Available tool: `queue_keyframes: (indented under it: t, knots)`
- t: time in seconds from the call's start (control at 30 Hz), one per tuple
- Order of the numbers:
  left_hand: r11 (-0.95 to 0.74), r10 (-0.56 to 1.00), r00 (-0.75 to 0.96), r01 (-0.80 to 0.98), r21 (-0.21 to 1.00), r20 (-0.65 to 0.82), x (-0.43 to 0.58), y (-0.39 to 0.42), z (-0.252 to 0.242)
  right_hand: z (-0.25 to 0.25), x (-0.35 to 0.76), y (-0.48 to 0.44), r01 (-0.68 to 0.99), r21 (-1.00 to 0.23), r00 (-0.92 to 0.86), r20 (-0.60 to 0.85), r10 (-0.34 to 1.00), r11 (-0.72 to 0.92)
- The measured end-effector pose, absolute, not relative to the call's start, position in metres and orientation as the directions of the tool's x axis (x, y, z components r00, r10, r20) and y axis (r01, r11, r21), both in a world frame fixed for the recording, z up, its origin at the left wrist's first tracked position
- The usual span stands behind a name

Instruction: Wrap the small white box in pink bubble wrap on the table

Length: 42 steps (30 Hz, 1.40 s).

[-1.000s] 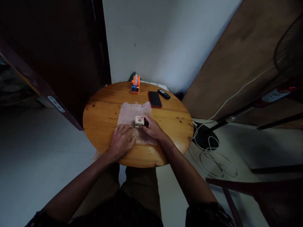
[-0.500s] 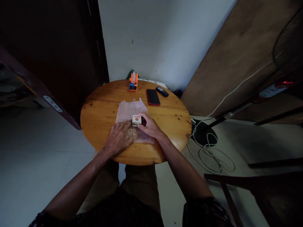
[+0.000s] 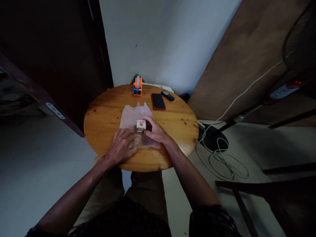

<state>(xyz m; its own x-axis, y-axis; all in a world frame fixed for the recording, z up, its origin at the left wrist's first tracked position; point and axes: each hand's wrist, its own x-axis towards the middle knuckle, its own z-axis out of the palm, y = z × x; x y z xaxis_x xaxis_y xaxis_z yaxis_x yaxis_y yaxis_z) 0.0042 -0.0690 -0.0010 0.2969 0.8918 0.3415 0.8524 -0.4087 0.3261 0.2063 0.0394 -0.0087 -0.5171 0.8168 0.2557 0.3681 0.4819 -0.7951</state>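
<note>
A small white box with a red mark on top [image 3: 141,125] stands on a sheet of bubble wrap [image 3: 134,113] spread over the round wooden table. My right hand [image 3: 158,131] curves around the box's right side, thumb and fingers parted; whether a fingertip touches the box is hard to tell. To the left, my left hand [image 3: 122,144] lies flat with its fingers stretched over the wrap's near left part. That hand hides the wrap's left edge near me.
At the table's [image 3: 98,128] far side stands an orange tape dispenser [image 3: 137,86]. Right of it lie a red-edged smartphone [image 3: 158,101] and a dark keypad phone [image 3: 168,95]. A coiled white cable [image 3: 224,161], a fan base [image 3: 214,138] and dark wooden furniture [image 3: 247,191] occupy the floor at right.
My right thumb and fingers have loosened slightly from the box. My left hand has shifted a little left and toward me across the bubble wrap. The box stays on the wrap.
</note>
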Motion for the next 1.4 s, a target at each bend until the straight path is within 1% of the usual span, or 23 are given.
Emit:
queue_keyframes:
  t: [0.1,0.2,0.43,0.5,0.57,0.67,0.77,0.83,0.9,1.0,1.07,1.13,1.23,1.4]
  knots:
    - [-0.469,0.869,0.398,0.852,0.232,0.294,0.003,-0.074,0.01,-0.007,0.206,0.038,0.365,-0.801,-0.521,0.248,0.817,0.475]
    - [-0.482,0.866,0.44,0.86,0.166,0.237,0.005,-0.075,0.018,-0.003,0.205,0.036,0.367,-0.799,-0.518,0.25,0.818,0.477]
    - [-0.476,0.863,0.437,0.871,0.119,0.253,0.015,-0.074,0.016,0.001,0.204,0.033,0.391,-0.783,-0.518,0.247,0.819,0.484]
    - [-0.461,0.869,0.41,0.874,0.155,0.275,0.014,-0.071,0.016,-0.001,0.205,0.035,0.368,-0.8,-0.523,0.244,0.817,0.474]
    - [-0.439,0.88,0.366,0.869,0.226,0.303,0.012,-0.065,0.019,-0.003,0.205,0.037,0.316,-0.844,-0.524,0.227,0.821,0.434]
    - [-0.369,0.905,0.263,0.876,0.311,0.334,0.012,-0.05,0.031,-0.003,0.209,0.04,0.163,-0.941,-0.491,0.183,0.851,0.297]
    - [-0.218,0.952,0.122,0.914,0.341,0.282,0.014,-0.028,0.046,0.003,0.217,0.043,-0.027,-0.984,-0.45,0.167,0.877,0.173]
    - [-0.133,0.973,0.053,0.925,0.356,0.227,0.017,-0.013,0.054,0.008,0.222,0.044,-0.094,-0.984,-0.457,0.175,0.872,0.148]
    - [-0.091,0.982,0.025,0.929,0.36,0.186,0.018,0.0,0.057,0.009,0.224,0.044,-0.085,-0.984,-0.465,0.176,0.868,0.154]
    - [-0.1,0.986,0.041,0.918,0.383,0.16,0.018,0.016,0.053,0.006,0.219,0.045,0.017,-0.982,-0.421,0.161,0.893,0.186]
    - [-0.126,0.986,0.062,0.892,0.433,0.158,0.016,0.022,0.05,0.002,0.214,0.045,0.094,-0.978,-0.375,0.139,0.917,0.187]
    - [-0.146,0.986,0.084,0.848,0.509,0.144,0.011,0.024,0.047,-0.001,0.209,0.045,0.134,-0.977,-0.339,0.112,0.934,0.166]
    - [-0.152,0.988,0.117,0.78,0.607,0.098,0.003,0.024,0.046,-0.004,0.205,0.044,0.124,-0.983,-0.311,0.092,0.946,0.137]
    - [-0.174,0.981,0.187,0.738,0.652,0.051,-0.004,0.025,0.042,-0.001,0.205,0.043,0.127,-0.982,-0.287,0.099,0.953,0.141]
